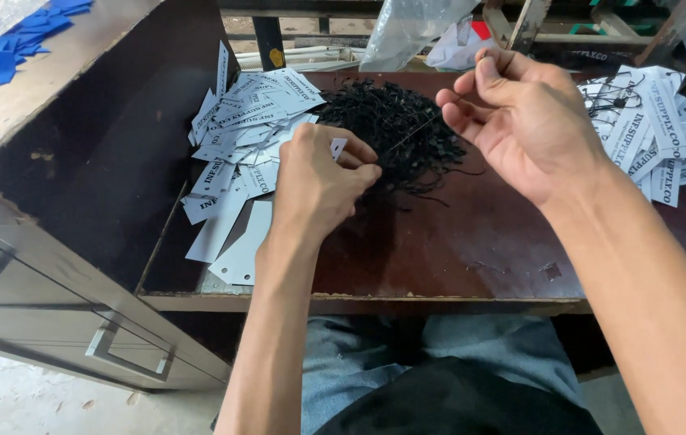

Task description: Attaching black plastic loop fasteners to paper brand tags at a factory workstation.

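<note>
Left hand [323, 173] pinches a white tag [338, 147]; my right hand [520, 121] draws its black string [415, 133] taut above the cord pile [395, 129].

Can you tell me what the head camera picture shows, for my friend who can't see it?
Two hands work over a dark wooden table: the left hand pinches a white paper tag, and the right hand pulls a thin black string from a tangled black pile. Heaps of white tags lie on both sides.

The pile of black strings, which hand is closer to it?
Left. The left hand touches the black strings at their left edge; the right hand hovers just right of them.
</note>
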